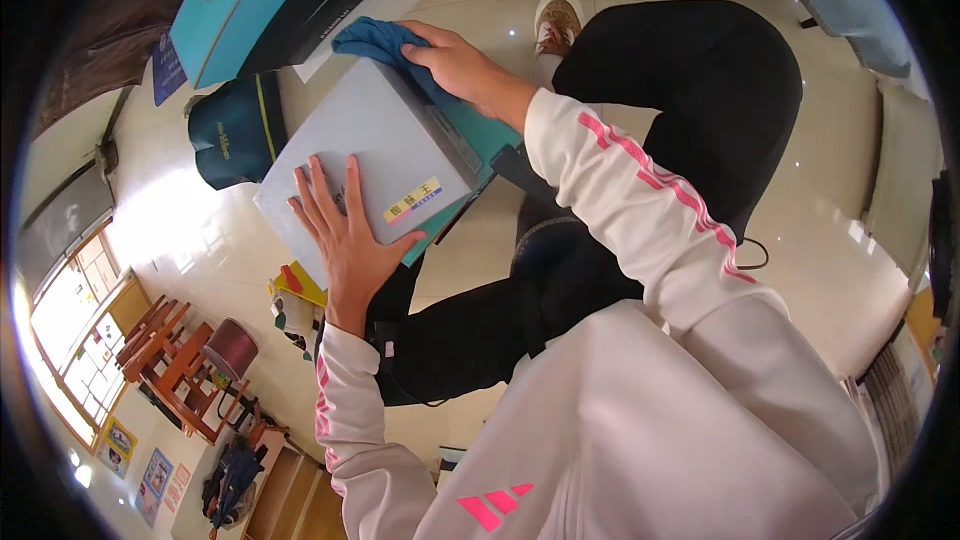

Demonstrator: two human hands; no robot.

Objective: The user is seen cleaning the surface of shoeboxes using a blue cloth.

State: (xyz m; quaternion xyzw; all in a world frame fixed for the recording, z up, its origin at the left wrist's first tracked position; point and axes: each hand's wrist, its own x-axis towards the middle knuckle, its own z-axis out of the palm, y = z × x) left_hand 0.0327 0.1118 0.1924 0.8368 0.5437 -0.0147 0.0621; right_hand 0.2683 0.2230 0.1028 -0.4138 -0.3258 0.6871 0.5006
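A light grey box with a small yellow label sits tilted in front of my knees. Spread flat on its top face, near the label, is my left hand, fingers apart. My right hand grips a crumpled blue cloth, which lies against the box's far corner and hangs down along its right side. Beneath the box a teal surface shows along the right edge; what it belongs to is mostly hidden.
Beyond the box stand a large turquoise and black carton and a dark green bag. A yellow and red item lies on the tiled floor at the left. Stacked wooden stools are farther left. My legs flank the box.
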